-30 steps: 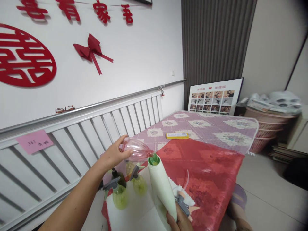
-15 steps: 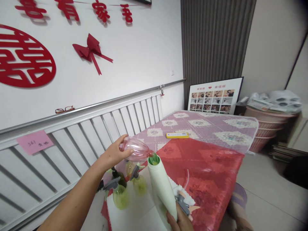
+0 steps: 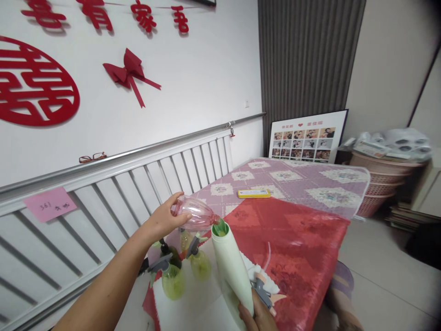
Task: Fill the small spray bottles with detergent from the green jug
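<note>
My left hand (image 3: 174,215) is wrapped round a clear pink bottle (image 3: 197,214), tipped sideways with its neck toward the right. That neck meets the mouth of a pale green container (image 3: 231,269), which has a brighter green inside and slants up from the lower right. Around its lower part my right hand (image 3: 257,315) is closed; the thumb shows in front. Beside the right hand lies a loose grey and peach spray head (image 3: 263,292) with a thin tube. Below my left forearm stand yellow-green spray bottles (image 3: 173,281) and a darker one (image 3: 174,258).
A yellow flat case (image 3: 254,193) lies on the patterned tablecloth (image 3: 285,176), behind a red cloth (image 3: 296,230). A white radiator (image 3: 151,181) runs along the left wall. Stacked pink baskets (image 3: 379,184) stand beyond the table at right.
</note>
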`<state>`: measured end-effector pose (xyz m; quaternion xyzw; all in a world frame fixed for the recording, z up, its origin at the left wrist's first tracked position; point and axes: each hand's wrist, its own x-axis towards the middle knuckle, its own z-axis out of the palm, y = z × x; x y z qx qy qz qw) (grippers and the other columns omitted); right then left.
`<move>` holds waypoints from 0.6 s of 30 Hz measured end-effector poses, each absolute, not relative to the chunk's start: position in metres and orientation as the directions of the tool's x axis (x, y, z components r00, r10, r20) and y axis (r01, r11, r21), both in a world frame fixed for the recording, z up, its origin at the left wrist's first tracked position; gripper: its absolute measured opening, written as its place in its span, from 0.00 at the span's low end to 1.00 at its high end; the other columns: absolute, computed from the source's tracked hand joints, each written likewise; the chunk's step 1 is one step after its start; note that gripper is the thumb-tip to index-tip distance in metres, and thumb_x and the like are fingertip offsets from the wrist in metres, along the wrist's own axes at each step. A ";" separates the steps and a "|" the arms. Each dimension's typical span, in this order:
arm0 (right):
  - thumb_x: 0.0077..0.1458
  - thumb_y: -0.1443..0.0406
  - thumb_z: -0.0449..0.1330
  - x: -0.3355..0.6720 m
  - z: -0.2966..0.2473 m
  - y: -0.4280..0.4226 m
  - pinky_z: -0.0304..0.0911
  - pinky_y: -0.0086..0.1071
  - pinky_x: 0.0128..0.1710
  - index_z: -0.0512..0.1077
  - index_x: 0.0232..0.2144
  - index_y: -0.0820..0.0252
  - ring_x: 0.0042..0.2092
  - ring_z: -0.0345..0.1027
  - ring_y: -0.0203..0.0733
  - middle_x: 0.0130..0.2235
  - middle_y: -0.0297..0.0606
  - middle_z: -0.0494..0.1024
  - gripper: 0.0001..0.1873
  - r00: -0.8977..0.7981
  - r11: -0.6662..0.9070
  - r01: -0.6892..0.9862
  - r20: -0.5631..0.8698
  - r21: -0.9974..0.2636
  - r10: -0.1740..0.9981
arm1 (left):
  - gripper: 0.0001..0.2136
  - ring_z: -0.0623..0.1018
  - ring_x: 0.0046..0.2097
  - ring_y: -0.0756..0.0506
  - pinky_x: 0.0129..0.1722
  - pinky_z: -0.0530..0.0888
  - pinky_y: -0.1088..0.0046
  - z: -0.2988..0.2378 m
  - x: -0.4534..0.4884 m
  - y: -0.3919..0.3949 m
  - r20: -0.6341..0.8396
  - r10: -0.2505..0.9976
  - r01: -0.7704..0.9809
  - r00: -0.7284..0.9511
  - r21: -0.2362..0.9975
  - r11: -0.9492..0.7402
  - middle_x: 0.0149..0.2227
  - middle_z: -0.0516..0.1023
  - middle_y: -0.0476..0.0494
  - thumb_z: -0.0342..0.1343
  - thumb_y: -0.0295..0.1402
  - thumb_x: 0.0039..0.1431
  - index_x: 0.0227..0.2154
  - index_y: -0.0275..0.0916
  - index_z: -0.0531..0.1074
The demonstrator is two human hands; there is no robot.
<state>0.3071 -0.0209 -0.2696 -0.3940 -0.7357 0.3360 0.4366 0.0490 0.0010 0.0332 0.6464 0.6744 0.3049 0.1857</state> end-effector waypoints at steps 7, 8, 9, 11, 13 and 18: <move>0.60 0.53 0.54 0.307 -0.267 -0.024 0.68 0.33 0.51 0.69 0.55 0.59 0.54 0.71 0.49 0.54 0.47 0.76 0.26 -0.300 0.458 0.281 0.376 -0.843 0.877 | 0.39 0.76 0.49 0.38 0.51 0.71 0.59 0.042 0.057 -0.002 0.123 0.986 0.788 -0.110 0.615 0.011 0.58 0.68 0.39 0.59 0.50 0.49 0.63 0.47 0.54; 0.60 0.53 0.54 0.307 -0.267 -0.024 0.68 0.33 0.51 0.69 0.55 0.60 0.54 0.71 0.49 0.54 0.47 0.76 0.26 -0.305 0.454 0.279 0.370 -0.846 0.878 | 0.39 0.76 0.49 0.38 0.51 0.71 0.59 0.043 0.058 -0.003 0.117 0.987 0.791 -0.110 0.612 0.016 0.58 0.68 0.39 0.59 0.50 0.49 0.63 0.47 0.54; 0.60 0.53 0.53 0.307 -0.267 -0.024 0.67 0.33 0.51 0.69 0.54 0.61 0.54 0.71 0.48 0.53 0.48 0.76 0.26 -0.312 0.452 0.275 0.366 -0.849 0.877 | 0.39 0.75 0.49 0.38 0.52 0.70 0.59 0.044 0.058 -0.003 0.112 0.988 0.792 -0.110 0.610 0.019 0.59 0.67 0.38 0.59 0.50 0.49 0.63 0.47 0.53; 0.60 0.52 0.52 0.307 -0.268 -0.023 0.67 0.34 0.52 0.69 0.54 0.61 0.54 0.71 0.48 0.53 0.48 0.77 0.26 -0.324 0.451 0.267 0.362 -0.852 0.874 | 0.39 0.75 0.50 0.37 0.52 0.70 0.58 0.045 0.059 -0.004 0.111 0.988 0.794 -0.110 0.607 0.020 0.59 0.67 0.38 0.58 0.51 0.49 0.63 0.46 0.53; 0.60 0.52 0.52 0.307 -0.269 -0.021 0.67 0.34 0.52 0.69 0.55 0.61 0.54 0.71 0.48 0.53 0.49 0.76 0.26 -0.326 0.450 0.259 0.361 -0.855 0.874 | 0.40 0.75 0.51 0.36 0.52 0.70 0.58 0.046 0.059 -0.003 0.117 0.988 0.797 -0.105 0.604 0.013 0.59 0.67 0.38 0.59 0.51 0.48 0.63 0.45 0.53; 0.60 0.53 0.53 0.307 -0.274 -0.020 0.66 0.34 0.52 0.68 0.55 0.62 0.55 0.70 0.48 0.54 0.50 0.76 0.26 -0.323 0.454 0.251 0.368 -0.855 0.872 | 0.41 0.74 0.52 0.35 0.53 0.69 0.58 0.048 0.060 -0.003 0.111 0.989 0.807 -0.100 0.591 0.015 0.61 0.65 0.37 0.58 0.51 0.49 0.64 0.45 0.52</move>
